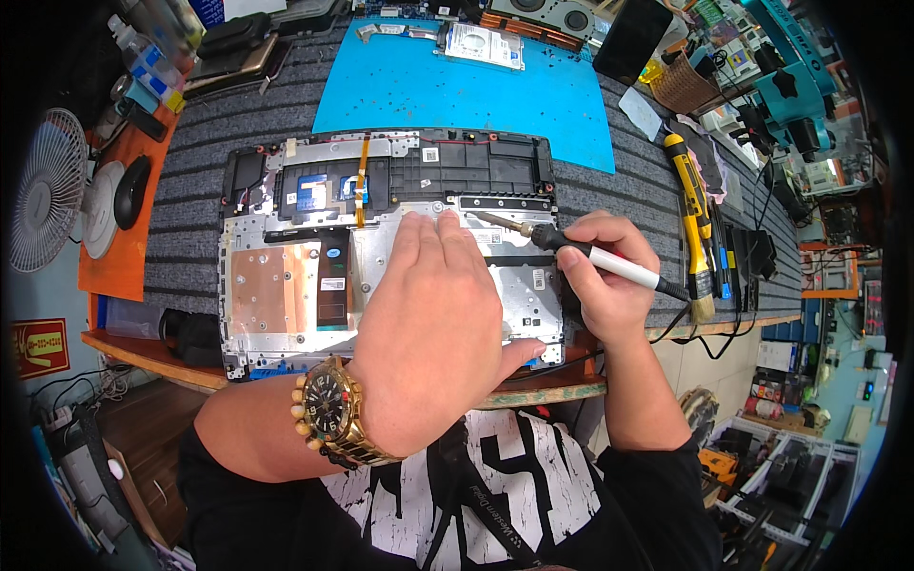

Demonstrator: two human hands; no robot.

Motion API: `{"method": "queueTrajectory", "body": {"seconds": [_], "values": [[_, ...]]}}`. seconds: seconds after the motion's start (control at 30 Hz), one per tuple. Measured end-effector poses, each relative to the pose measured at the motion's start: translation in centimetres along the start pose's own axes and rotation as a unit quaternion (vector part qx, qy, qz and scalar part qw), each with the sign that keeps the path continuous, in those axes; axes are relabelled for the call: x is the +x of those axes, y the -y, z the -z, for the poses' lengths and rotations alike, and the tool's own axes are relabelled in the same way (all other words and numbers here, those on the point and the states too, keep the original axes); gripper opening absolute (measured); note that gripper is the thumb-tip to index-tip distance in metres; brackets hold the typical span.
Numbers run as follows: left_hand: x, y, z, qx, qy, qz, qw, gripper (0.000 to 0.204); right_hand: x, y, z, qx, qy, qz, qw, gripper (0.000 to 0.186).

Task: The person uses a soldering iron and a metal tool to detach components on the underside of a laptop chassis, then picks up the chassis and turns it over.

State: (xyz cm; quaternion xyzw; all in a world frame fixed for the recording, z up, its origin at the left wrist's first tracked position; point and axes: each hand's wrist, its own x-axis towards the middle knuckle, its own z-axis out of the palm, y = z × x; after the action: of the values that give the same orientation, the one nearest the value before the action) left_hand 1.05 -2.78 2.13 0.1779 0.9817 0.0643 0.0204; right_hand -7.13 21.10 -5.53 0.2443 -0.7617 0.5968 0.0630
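My left hand [433, 309] lies flat with its fingers stretched across the silver metal plate of an opened laptop chassis [519, 285]. In my right hand [614, 281] is a soldering iron [619, 264] with a white handle and dark grip, held like a pen. Its metal tip points left, over the plate just under a black slotted strip [505, 203]; whether it touches cannot be told. An orange-gold ribbon cable [362, 181] runs down the chassis's upper part. Copper-coloured foil [262, 290] covers its lower left. My left hand and wrist hide the lower middle.
Beyond the chassis, a blue mat [466, 105] carries scattered dark specks and a hard drive [483, 45] in a bracket. A yellow-handled tool [687, 190] and a brush [702, 300] lie to the right. At left stands a white fan [48, 190]; a bottle [148, 62] is farther back.
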Motion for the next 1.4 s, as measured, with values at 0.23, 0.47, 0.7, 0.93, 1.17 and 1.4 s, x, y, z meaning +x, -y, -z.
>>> {"method": "queueTrajectory", "body": {"seconds": [0.23,0.47,0.7,0.93,1.17,1.4], "values": [[0.1,0.0,0.0,0.003,-0.004,-0.002,1.000,0.116,0.1,-0.2,0.0,-0.014,-0.011,0.010,1.000,0.018],[0.1,0.1,-0.1,-0.004,-0.005,-0.002,1.000,0.117,0.0,-0.4,-0.3,0.026,-0.032,-0.001,0.999,0.018],[0.1,0.0,-0.1,-0.006,-0.009,-0.002,1.000,0.116,-0.1,0.1,0.2,-0.015,0.007,-0.007,1.000,0.017],[0.1,0.0,-0.2,0.003,-0.009,-0.005,1.000,0.116,-0.1,0.4,0.0,-0.013,0.001,-0.017,1.000,0.018],[0.2,0.1,-0.2,-0.009,-0.006,-0.012,1.000,0.118,-0.2,0.2,0.3,-0.032,0.013,-0.010,0.999,0.018],[0.2,0.2,-0.4,-0.003,-0.025,-0.018,1.000,0.119,0.5,-0.4,-0.2,0.042,-0.085,0.091,0.991,0.030]]}}
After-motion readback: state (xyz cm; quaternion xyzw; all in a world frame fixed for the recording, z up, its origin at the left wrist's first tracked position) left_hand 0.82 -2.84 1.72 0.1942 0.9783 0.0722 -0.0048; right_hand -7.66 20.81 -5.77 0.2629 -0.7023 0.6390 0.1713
